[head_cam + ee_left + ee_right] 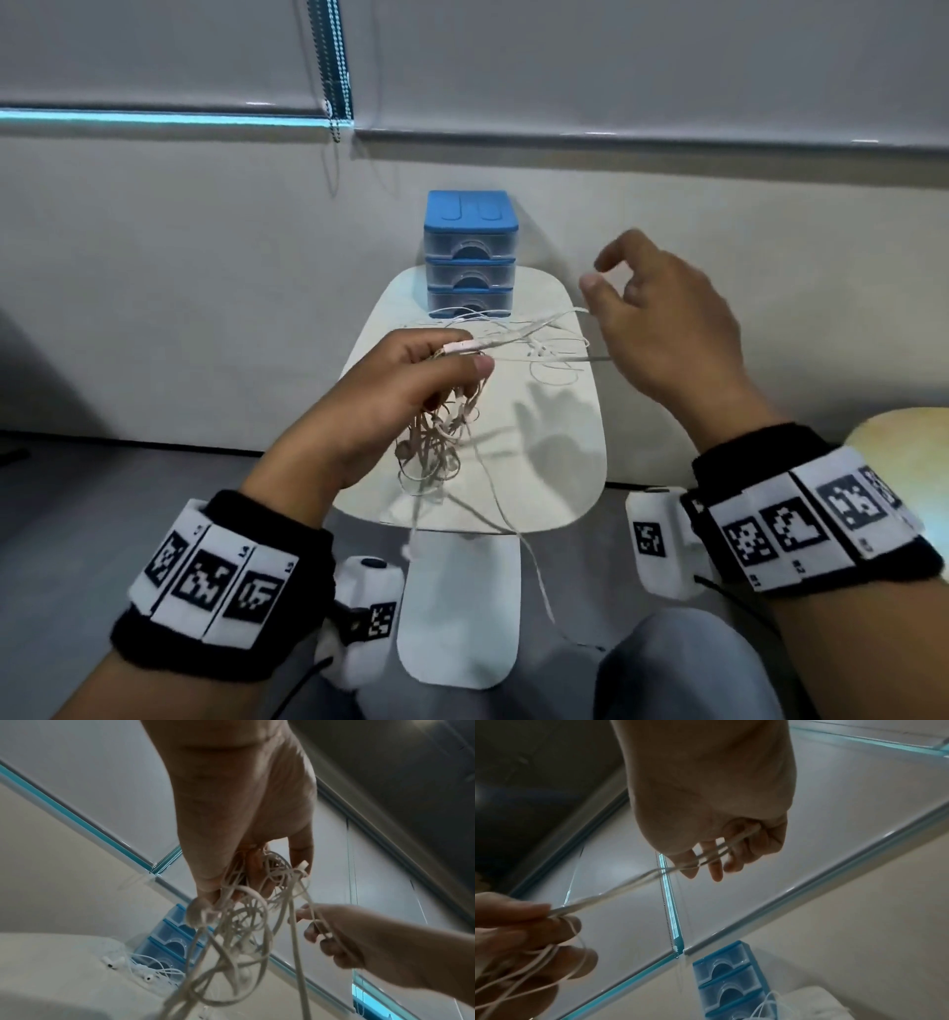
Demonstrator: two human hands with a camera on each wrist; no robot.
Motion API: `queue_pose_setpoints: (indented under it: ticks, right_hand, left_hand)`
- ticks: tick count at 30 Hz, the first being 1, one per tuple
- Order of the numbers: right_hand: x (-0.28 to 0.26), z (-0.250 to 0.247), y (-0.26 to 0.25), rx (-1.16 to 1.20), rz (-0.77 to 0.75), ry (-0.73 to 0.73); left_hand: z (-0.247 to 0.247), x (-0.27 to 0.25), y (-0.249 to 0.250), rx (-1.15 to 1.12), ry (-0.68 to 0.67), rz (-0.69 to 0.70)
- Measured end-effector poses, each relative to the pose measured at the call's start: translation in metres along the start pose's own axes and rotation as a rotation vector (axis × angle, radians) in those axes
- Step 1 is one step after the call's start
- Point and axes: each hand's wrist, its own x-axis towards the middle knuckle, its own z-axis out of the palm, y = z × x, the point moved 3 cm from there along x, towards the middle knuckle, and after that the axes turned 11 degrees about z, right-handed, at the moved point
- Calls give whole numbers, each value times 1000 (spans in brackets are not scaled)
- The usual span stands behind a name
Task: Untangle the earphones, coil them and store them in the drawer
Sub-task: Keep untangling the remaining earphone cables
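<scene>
Left hand (405, 383) clenched around tangled beige earphones (436, 442), bundle hanging above white table (565, 462). Right hand (662, 318) raised, fingers (734, 852) hooked around taut strand from bundle. Blue three-drawer unit (470, 252) closed at far table edge, white earphones (144, 973) lying before it.

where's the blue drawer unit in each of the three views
Head: blue drawer unit at upper centre, at the table's far end.
Left wrist: lower left, behind the tangled earphones.
Right wrist: bottom right.
Shared landmark: the turquoise strip under the window blind, visible in all three.
</scene>
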Motion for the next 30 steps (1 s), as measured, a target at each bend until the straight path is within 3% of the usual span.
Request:
queue_pose_setpoints:
  ticks: [2,5,7,10,13,16,25,30]
  right_hand:
    - [-9,7,0,156,-79,-30]
    - [-31,-5,-11,401,-330,256]
    - [-45,-18,-20,500,-471,352]
    - [-56,-18,-36,520,-631,203]
    - [-49,11,-40,301,-566,-107]
    - [-41,31,-25,163,-412,-243]
    - [-37,41,-34,299,-626,-60]
    - [-36,38,-45,253,-757,-51]
  left_hand:
    - [-1,4,1,-19,49,-9]
    - [3,9,0,-31,73,-48]
    - [6,11,-2,-7,57,-86]
    - [9,13,-6,-3,25,-139]
    - [9,13,-5,7,-3,-161]
    - [7,11,-2,-42,-5,-207]
    - [-3,6,-9,-190,32,-240]
    - [-8,6,-9,-298,27,-217]
